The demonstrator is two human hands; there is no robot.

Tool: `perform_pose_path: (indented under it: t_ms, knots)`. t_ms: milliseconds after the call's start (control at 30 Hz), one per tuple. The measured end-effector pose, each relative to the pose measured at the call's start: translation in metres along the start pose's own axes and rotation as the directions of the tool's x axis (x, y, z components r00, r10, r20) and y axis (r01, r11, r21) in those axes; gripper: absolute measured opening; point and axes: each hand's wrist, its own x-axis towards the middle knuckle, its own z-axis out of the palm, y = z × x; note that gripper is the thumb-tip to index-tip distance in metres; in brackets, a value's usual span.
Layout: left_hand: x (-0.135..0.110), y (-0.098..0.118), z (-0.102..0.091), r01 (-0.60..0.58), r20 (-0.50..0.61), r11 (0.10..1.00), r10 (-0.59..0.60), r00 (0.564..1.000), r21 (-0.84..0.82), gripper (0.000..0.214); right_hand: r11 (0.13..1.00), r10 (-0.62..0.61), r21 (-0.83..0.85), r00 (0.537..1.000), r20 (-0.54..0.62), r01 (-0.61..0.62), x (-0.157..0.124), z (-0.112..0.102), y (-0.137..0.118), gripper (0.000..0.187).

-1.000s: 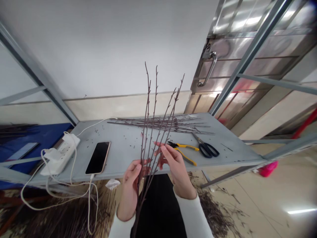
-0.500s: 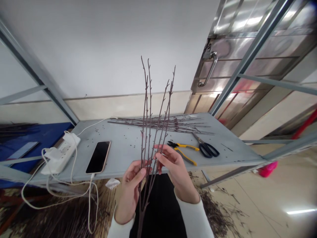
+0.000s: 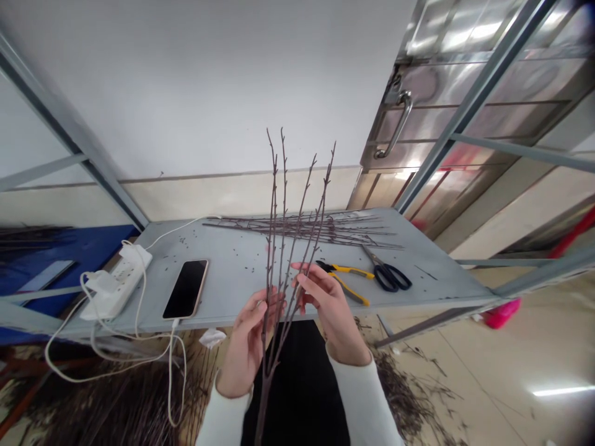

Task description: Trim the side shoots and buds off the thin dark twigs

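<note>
Worktop [image 3: 227,279]: grey, set against a white wall [image 3: 209,93] and strewn with small dark bits.
Tools: one pair of yellow-handled pliers [image 3: 353,271] and one pair of dark-handled scissors [image 3: 380,266] were laid at the right.
Electrics: one phone [image 3: 186,289], joined to a white cable, was placed beside one white power strip [image 3: 118,279].
Branch [image 3: 266,390]: brown, knobbly and forked, held before the worktop's front edge, with at least four slender shoots fanned upward.
Left hand [image 3: 244,341]: left-side shoots were grasped by thumb and fingers.
Right hand [image 3: 325,303]: a right-side shoot was pinched.
</note>
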Motion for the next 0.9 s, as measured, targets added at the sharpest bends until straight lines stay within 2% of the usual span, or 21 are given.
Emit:
perform_pose_path:
  t_ms: [300, 567, 733, 900]
  knots:
    - [0.0, -0.002, -0.005, -0.024, 0.154, 0.997, 0.012, 0.988, 0.077, 0.033, 0.999, -0.026, -0.047, 1.0, 0.009, 0.027, -0.002, 0.0, -0.001, 0.026]
    - [0.001, -0.005, -0.01, -0.043, 0.119, 0.983, 0.022, 0.993, 0.178, 0.039, 0.996, -0.064, -0.06, 0.998, -0.011, 0.063, -0.005, 0.001, 0.0, 0.021]
    - [-0.001, -0.005, -0.013, -0.038, 0.093, 0.99, 0.025, 0.995, 0.139, 0.039, 0.996, -0.093, -0.009, 0.996, -0.012, 0.093, -0.01, 0.002, -0.003, 0.018]
    - [-0.002, -0.005, -0.016, 0.048, 0.136, 0.995, -0.06, 0.989, 0.09, 0.039, 0.998, -0.07, -0.001, 0.997, -0.036, 0.07, -0.016, 0.005, -0.009, 0.018]
